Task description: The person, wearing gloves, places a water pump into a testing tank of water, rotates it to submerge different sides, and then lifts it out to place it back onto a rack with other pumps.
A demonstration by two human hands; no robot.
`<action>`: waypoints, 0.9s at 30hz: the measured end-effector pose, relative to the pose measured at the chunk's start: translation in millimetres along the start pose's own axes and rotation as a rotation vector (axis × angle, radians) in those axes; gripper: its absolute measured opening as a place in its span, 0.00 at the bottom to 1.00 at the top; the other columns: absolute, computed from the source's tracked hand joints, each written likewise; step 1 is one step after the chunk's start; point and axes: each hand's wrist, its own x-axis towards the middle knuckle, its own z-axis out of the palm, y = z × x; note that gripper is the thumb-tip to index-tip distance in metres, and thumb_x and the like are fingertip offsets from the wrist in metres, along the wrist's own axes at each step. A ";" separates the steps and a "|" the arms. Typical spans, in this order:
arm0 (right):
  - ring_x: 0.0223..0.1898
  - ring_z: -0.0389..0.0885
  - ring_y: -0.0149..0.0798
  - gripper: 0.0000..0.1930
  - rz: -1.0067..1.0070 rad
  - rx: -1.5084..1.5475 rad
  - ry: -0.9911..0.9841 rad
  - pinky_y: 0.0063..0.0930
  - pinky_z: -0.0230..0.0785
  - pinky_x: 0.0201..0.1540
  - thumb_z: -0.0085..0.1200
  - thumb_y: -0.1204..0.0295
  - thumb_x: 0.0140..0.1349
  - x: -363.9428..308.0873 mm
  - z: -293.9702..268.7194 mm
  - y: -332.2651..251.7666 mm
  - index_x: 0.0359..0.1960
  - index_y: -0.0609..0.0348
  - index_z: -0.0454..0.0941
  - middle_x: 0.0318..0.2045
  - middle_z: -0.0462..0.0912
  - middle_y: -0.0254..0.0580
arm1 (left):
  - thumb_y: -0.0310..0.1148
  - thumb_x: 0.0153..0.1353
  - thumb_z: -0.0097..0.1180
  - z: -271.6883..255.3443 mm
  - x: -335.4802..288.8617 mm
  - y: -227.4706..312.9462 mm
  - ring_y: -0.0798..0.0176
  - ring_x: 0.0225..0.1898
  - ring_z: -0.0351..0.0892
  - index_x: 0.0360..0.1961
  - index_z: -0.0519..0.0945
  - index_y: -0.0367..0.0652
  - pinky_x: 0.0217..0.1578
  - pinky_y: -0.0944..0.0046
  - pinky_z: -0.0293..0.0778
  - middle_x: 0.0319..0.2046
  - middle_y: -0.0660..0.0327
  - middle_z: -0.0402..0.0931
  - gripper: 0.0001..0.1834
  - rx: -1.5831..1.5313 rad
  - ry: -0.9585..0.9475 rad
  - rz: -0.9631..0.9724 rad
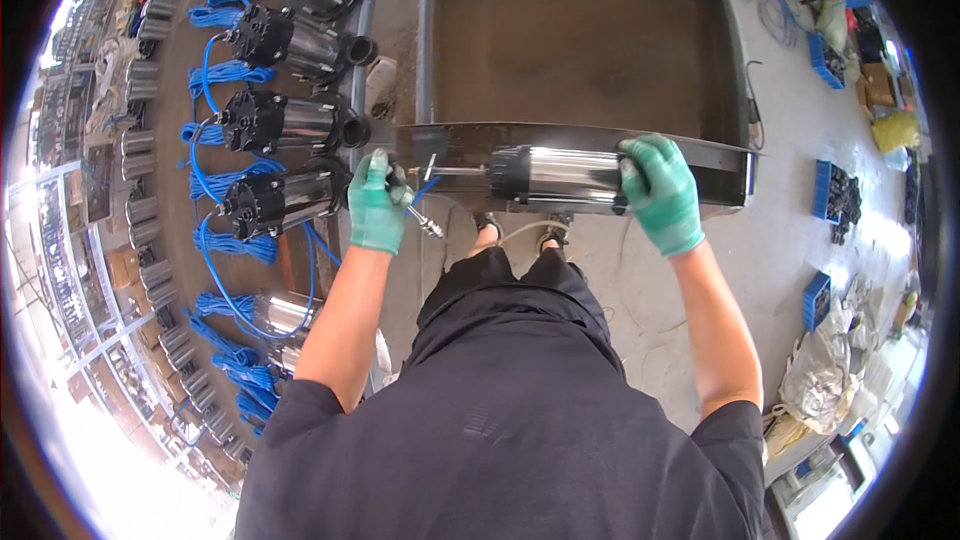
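Observation:
My right hand, in a green glove, grips the right end of a shiny steel pump motor with black end caps. The motor lies on its side along the near ledge of a metal tank. A thin metal shaft sticks out of its left end, with a small crosspiece near the tip. Just left of that tip is my left hand, also green-gloved, its fingers closed around a small metal fitting with a bit of blue tube. Part of the fitting is hidden by the fingers.
A shallow brown-bottomed tank stands ahead. At left, several black-and-steel pumps lie in a row with coiled blue cables. Blue bins sit on the floor at right, near plastic sacks.

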 end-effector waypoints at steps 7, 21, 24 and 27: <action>0.40 0.83 0.54 0.28 0.184 0.252 -0.241 0.42 0.77 0.42 0.64 0.72 0.58 -78.8 -11.0 -57.4 0.62 0.55 0.72 0.39 0.83 0.50 | 0.42 0.73 0.57 159.3 -106.4 -24.3 0.73 0.26 0.68 0.46 0.79 0.44 0.30 0.66 0.69 0.30 0.67 0.73 0.12 -0.369 -0.487 -0.204; 0.31 0.78 0.52 0.16 1.001 -0.164 -0.061 0.43 0.73 0.39 0.59 0.60 0.69 -238.5 -144.9 190.6 0.46 0.59 0.74 0.31 0.82 0.50 | 0.34 0.71 0.57 55.7 -78.8 -40.8 0.63 0.42 0.82 0.48 0.81 0.40 0.47 0.62 0.77 0.42 0.57 0.84 0.10 0.912 -0.098 0.679; 0.33 0.76 0.49 0.18 1.026 -0.102 -0.098 0.40 0.72 0.42 0.58 0.58 0.70 -225.5 -118.9 235.4 0.49 0.59 0.73 0.33 0.82 0.49 | 0.35 0.67 0.60 -24.1 -53.1 -48.2 0.49 0.50 0.81 0.55 0.78 0.40 0.54 0.54 0.75 0.50 0.49 0.81 0.18 1.265 0.243 0.667; 0.32 0.81 0.44 0.19 1.114 -0.090 -0.041 0.42 0.74 0.38 0.55 0.55 0.71 -247.1 -98.9 295.8 0.51 0.58 0.72 0.34 0.82 0.48 | 0.44 0.66 0.56 -47.2 -48.5 -48.4 0.37 0.57 0.77 0.63 0.74 0.39 0.59 0.45 0.71 0.55 0.41 0.78 0.28 1.674 0.244 0.618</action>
